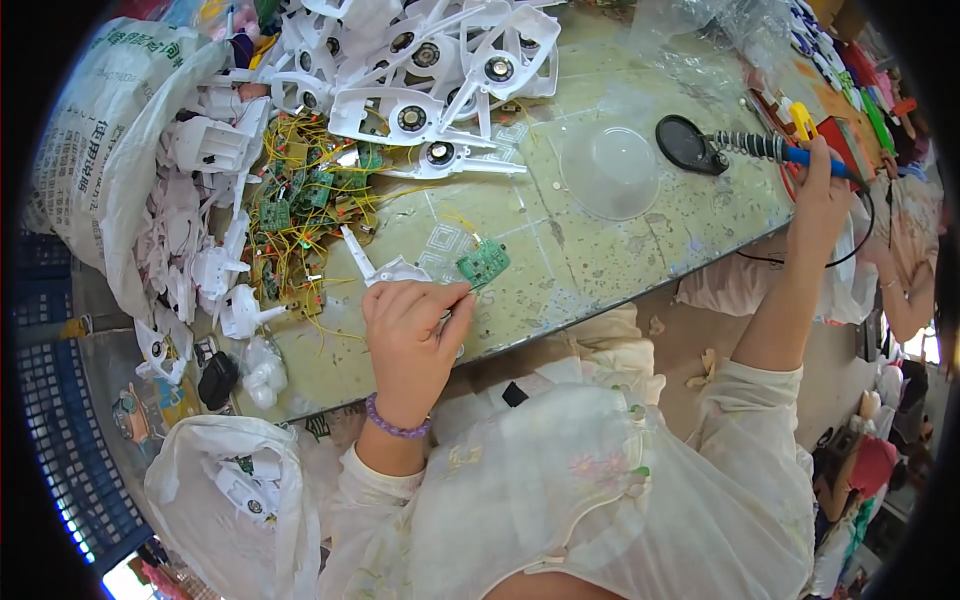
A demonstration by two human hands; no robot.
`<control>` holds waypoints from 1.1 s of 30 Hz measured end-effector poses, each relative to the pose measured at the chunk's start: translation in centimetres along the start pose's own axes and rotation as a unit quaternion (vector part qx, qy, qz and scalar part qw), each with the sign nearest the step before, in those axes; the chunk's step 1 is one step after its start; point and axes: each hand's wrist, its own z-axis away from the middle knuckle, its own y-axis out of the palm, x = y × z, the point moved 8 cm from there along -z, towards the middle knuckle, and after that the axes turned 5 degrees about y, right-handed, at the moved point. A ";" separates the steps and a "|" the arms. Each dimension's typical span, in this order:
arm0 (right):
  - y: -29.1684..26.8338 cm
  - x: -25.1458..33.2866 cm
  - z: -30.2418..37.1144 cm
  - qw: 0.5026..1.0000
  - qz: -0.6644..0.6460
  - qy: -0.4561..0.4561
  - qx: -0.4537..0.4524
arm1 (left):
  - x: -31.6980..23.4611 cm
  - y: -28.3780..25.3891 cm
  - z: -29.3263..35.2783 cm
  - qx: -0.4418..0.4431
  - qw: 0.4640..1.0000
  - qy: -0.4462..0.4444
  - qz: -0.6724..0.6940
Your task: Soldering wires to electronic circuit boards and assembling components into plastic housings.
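My left hand (412, 335), with a purple bead bracelet at its wrist, is closed over a white plastic housing (398, 270) low above the table's front edge. Just beyond its fingertips is a small green circuit board (484, 263) with thin yellow wires; whether a finger touches it I cannot tell. On the right, my right hand (822, 195) grips the blue handle of a soldering iron (800, 157). The iron's front end sits in the spring coil of a soldering iron stand (688, 145), which has a black oval base. A black cord hangs from the handle.
White plastic housings with round black speakers (425, 55) pile up at the back. Wired circuit boards (300, 190) heap at the left, beside a white woven sack (105, 150). A translucent round lid (610, 172) lies mid-table. An open white bag (235, 500) holds parts at lower left. Other people are at right.
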 end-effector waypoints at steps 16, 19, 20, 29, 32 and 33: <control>-6.2 8.1 6.9 0.805 0.437 -0.304 -0.261 | 0.7 -0.3 0.7 -0.004 0.999 0.006 -0.043; -5.3 7.6 12.6 0.727 0.344 -0.537 -0.253 | 0.6 -0.1 0.1 -0.008 1.000 0.006 -0.027; -4.2 7.4 13.9 0.767 0.255 -0.561 -0.178 | 0.4 0.0 0.0 -0.010 1.000 0.015 -0.021; 2.1 2.8 17.8 0.922 -0.254 -0.102 0.275 | 0.2 0.8 -0.4 0.051 0.996 0.074 -0.028; 3.1 3.0 18.4 0.903 -0.271 -0.097 0.319 | 0.1 1.3 -0.1 0.058 0.993 0.089 -0.047; 3.3 3.0 18.6 0.903 -0.269 -0.099 0.321 | 0.2 1.4 0.1 0.061 0.993 0.090 -0.053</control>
